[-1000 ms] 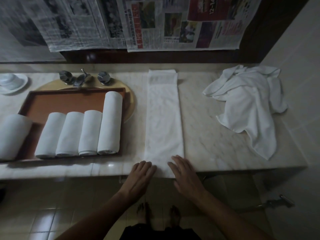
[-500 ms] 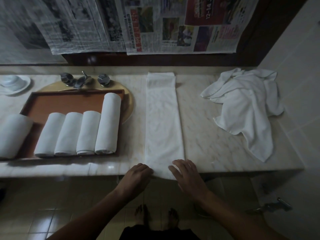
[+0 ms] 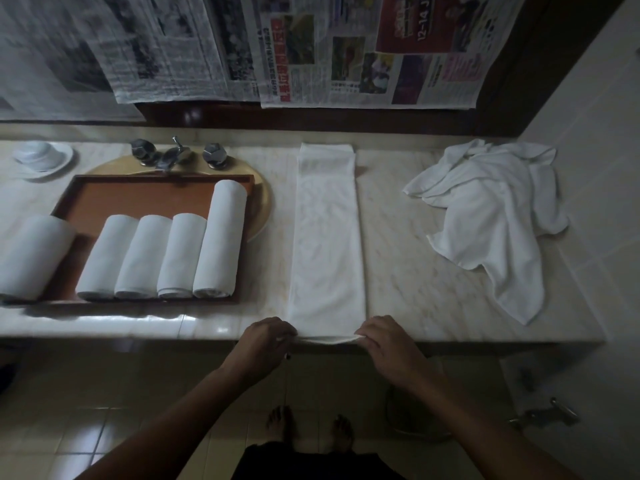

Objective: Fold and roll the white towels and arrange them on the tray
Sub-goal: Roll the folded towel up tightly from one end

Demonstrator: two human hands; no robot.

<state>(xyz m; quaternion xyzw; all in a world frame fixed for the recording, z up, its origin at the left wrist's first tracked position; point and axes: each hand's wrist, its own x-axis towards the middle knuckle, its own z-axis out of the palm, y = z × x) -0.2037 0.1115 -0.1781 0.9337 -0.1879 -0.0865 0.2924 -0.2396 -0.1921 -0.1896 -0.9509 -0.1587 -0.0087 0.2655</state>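
A long folded white towel (image 3: 327, 233) lies flat on the marble counter, running from the back wall to the front edge. My left hand (image 3: 266, 344) pinches its near left corner and my right hand (image 3: 384, 341) pinches its near right corner; the near end is lifted slightly off the counter. To the left, a brown wooden tray (image 3: 138, 195) holds several rolled white towels (image 3: 180, 254), with one more roll (image 3: 31, 254) at its left end. A crumpled white towel (image 3: 491, 216) lies at the right of the counter.
The tray sits over a round yellow sink (image 3: 261, 202) with a metal tap and knobs (image 3: 176, 155) behind it. A white dish (image 3: 43, 157) stands at the back left. Newspapers (image 3: 311, 46) hang on the wall. A tiled wall borders the right side.
Both hands went from lying flat on the towel's near end to curling and pinching its two near corners, drawing back to the counter edge and lifting that end a little.
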